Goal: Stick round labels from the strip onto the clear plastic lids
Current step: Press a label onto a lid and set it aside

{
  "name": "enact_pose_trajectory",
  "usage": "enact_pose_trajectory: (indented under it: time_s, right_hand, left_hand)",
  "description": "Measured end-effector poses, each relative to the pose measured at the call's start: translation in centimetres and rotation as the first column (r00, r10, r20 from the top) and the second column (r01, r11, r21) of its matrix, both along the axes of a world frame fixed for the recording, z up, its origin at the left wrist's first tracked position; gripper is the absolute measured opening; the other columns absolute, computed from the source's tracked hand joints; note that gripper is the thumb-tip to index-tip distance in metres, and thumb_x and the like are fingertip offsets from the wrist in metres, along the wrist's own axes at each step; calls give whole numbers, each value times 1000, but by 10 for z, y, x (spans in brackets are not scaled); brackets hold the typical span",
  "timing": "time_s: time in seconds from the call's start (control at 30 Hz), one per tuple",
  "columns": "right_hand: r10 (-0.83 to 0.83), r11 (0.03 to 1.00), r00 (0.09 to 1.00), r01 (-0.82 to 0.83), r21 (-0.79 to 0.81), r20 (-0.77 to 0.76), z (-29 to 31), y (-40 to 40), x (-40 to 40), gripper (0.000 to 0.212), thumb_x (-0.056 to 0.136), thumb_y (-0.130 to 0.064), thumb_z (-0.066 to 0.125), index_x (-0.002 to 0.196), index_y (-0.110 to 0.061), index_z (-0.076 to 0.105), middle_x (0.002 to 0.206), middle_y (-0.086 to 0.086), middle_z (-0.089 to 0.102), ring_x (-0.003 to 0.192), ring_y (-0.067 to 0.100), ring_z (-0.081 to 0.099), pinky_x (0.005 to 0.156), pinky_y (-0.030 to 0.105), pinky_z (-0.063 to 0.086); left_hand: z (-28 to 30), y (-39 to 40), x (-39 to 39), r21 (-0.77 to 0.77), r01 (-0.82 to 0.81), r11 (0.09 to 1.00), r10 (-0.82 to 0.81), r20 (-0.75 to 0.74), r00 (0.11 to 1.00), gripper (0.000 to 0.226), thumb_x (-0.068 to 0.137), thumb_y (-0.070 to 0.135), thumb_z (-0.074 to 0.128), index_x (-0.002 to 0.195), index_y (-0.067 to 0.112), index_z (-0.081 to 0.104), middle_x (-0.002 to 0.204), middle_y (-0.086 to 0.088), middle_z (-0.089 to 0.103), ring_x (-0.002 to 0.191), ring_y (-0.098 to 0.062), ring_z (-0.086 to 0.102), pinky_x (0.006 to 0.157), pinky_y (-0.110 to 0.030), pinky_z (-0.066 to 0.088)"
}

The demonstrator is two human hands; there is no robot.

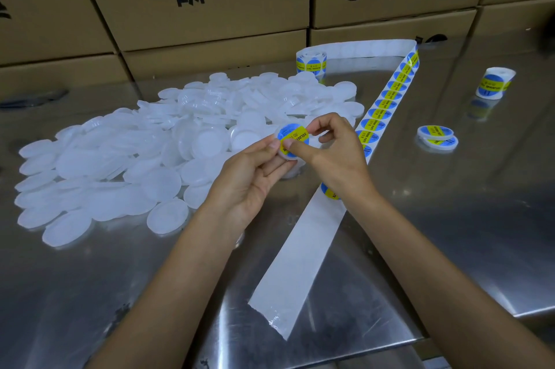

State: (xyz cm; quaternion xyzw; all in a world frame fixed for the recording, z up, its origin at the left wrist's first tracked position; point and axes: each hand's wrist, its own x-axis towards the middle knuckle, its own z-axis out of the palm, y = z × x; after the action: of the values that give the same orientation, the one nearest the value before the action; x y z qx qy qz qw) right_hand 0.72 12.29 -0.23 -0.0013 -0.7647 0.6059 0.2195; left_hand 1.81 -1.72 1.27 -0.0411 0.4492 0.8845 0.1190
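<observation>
You hold a round clear plastic lid (289, 146) above the steel table (450, 218), a blue-and-yellow round label (293, 140) on its face. Your left hand (255, 179) grips the lid from below, thumb on the label; your right hand (336, 149) pinches its upper edge, thumb pressing the label. The long white label strip (303, 248) runs beneath your right wrist. A heap of clear lids (168, 143) lies left; two labelled lids (437, 137) sit stacked right.

Both forearms bare, reaching forward, hands meeting at centre; left hand (250, 171) palm up, fingers curled; right hand (332, 146) thumb extended leftward, fingers bent
</observation>
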Motion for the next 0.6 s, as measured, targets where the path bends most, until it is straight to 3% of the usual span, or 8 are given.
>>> enact_pose_trajectory:
  time_s: [0.2, 0.3, 0.47, 0.6]
  right_hand:
    - [116, 992, 993, -116, -40, 5, -1, 1, 4, 49, 71, -43, 86, 109, -30, 57, 109, -10, 62, 95, 6, 56, 81, 17, 48]
    - [178, 984, 984, -178, 17, -5, 0, -2, 7, 44, 73, -54, 81, 103, -32, 58, 97, -14, 67, 88, -1, 62, 71, 9, 47]
    - [147, 973, 989, -141, 181, -17, 2, -3, 9, 40, 77, -69, 64, 86, -30, 65, 81, -13, 69, 81, 6, 65, 78, 40, 55]
    - [23, 979, 999, -17, 202, -27, 1, -2, 9, 48, 72, -76, 64, 84, -30, 59, 74, -15, 66, 73, 8, 64, 72, 44, 56]
  left_hand:
    - [4, -4, 3, 166, 86, 982, -87, 4, 996, 23, 95, -4, 52, 105, -13, 70, 112, -24, 72, 105, -32, 72, 91, -39, 59]
    - [6, -3, 6, 151, 156, 976, -156, -11, 988, 21, 78, -3, 61, 89, -9, 77, 112, -25, 72, 104, -33, 73, 78, -38, 62]
    - [5, -3, 5, 145, 186, 972, -189, 6, 982, 29, 78, 2, 62, 100, -12, 74, 119, -26, 69, 109, -35, 70, 89, -43, 59]
    - [6, -2, 7, 118, 192, 974, -193, -8, 981, 33, 83, 7, 62, 109, -9, 72, 120, -25, 69, 111, -35, 69, 94, -44, 56]
